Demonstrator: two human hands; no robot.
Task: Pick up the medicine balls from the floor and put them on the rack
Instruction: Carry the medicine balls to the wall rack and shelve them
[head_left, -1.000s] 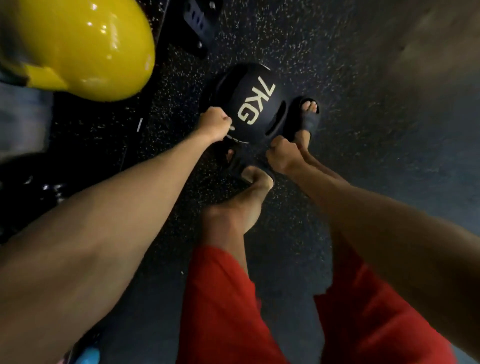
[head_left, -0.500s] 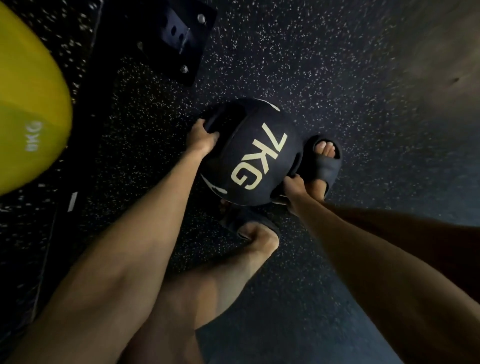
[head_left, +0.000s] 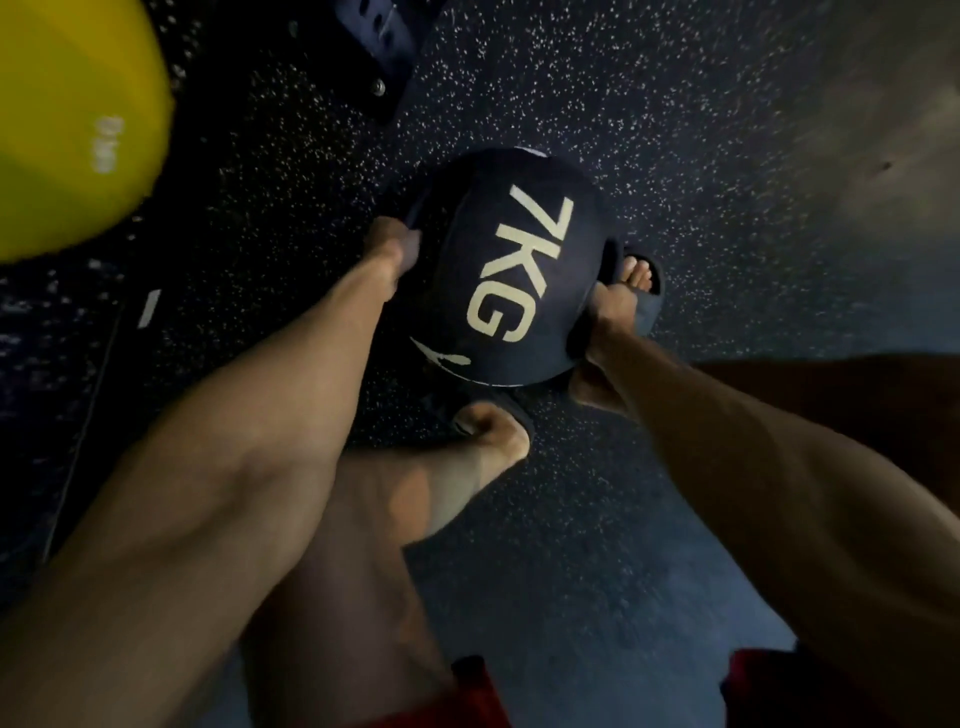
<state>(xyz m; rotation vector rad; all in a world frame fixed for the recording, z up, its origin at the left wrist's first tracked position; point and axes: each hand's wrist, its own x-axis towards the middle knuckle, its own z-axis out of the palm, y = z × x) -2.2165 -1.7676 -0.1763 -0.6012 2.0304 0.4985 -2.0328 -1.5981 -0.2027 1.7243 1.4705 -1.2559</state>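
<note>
Head view: seemingly mid-pickup, the 7KG medicine ball (head_left: 509, 270) at centre is gripped at nine and four o'clock by the left hand (head_left: 392, 244) and right hand (head_left: 592, 379); a lift to the rack is required.

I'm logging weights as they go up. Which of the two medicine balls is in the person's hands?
The dark ball marked 7KG, gripped by left hand and right hand; the yellow ball is untouched.
</note>
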